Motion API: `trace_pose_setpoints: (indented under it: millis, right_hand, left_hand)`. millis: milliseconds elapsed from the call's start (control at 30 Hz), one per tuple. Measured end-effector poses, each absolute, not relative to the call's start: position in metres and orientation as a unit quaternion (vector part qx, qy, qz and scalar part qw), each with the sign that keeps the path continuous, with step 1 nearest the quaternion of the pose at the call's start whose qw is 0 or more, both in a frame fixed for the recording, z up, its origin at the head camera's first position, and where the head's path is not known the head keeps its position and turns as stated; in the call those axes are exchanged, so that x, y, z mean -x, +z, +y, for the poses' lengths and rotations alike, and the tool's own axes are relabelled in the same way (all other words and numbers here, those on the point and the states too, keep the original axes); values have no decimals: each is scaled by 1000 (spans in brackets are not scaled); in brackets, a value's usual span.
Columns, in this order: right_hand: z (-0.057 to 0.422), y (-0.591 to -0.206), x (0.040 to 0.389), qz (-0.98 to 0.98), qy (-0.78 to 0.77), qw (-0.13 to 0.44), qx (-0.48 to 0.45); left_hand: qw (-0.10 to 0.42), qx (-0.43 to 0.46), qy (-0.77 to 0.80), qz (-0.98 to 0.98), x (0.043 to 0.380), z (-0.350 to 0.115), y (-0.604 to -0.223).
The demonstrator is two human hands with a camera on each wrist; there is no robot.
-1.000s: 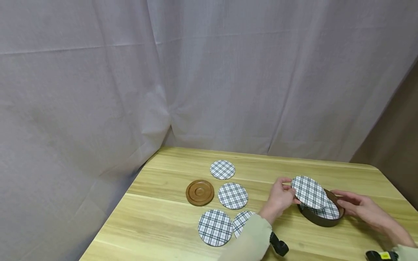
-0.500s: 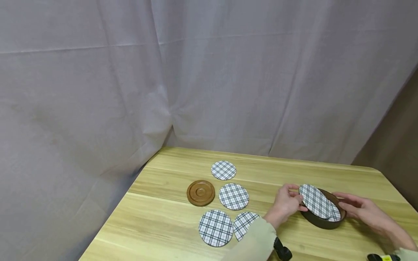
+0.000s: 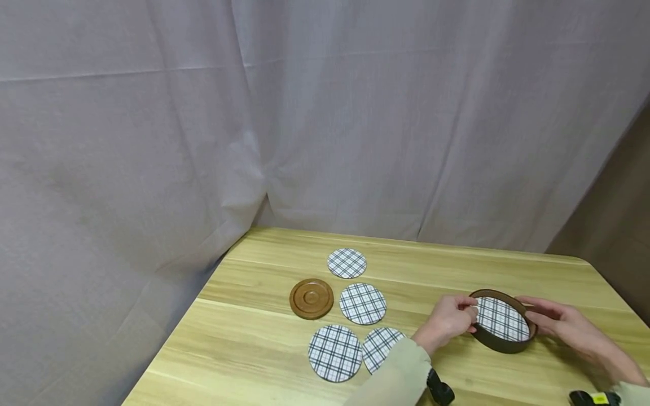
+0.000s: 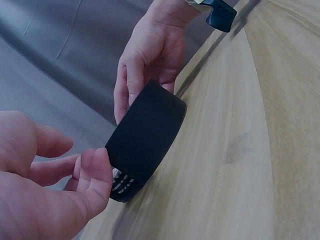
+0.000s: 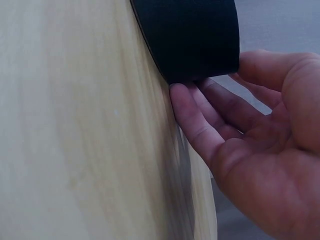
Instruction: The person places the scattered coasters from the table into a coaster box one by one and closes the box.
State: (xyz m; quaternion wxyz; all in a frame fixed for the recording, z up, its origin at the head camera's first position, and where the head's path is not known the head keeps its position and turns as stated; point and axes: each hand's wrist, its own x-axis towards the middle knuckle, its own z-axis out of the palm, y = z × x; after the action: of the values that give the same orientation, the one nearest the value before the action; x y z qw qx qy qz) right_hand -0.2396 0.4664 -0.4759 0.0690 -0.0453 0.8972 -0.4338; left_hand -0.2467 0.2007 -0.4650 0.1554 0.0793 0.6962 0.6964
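Observation:
A dark round coaster holder [image 3: 504, 345] with a brown inner rim stands on the table's right side. Inside it lies a plaid coaster [image 3: 501, 320], flat and below the rim. My left hand [image 3: 451, 319] is at the holder's left edge, its fingertips against the side. The left wrist view shows a gap between its thumb and fingers, with striped coaster edges [image 4: 122, 183] visible in the holder's opening. My right hand [image 3: 569, 327] steadies the holder from the right. In the right wrist view, its thumb [image 5: 262, 67] is at one edge and its fingertips [image 5: 184, 97] at the other.
Left of the hands lie several plaid coasters: one at the back [image 3: 347, 263], one in the middle [image 3: 363, 304], one in front [image 3: 335, 353], and another [image 3: 380, 345] partly under the left sleeve. A brown round wooden disc [image 3: 311, 299] lies beside them. Grey curtain [image 3: 345, 124] hangs behind.
My left hand has lowered the tilted plaid coaster into the holder, where it now lies flat. The right hand has stayed at the holder's right side.

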Motion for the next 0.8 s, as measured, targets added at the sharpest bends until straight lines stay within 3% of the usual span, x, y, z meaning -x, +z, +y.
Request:
trace_pose_setpoints:
  millis: [800]
  right_hand:
    - [467,-474,238,888,-452,68,58]
  left_hand:
    - [121,-123,635,753,276,151,-444]
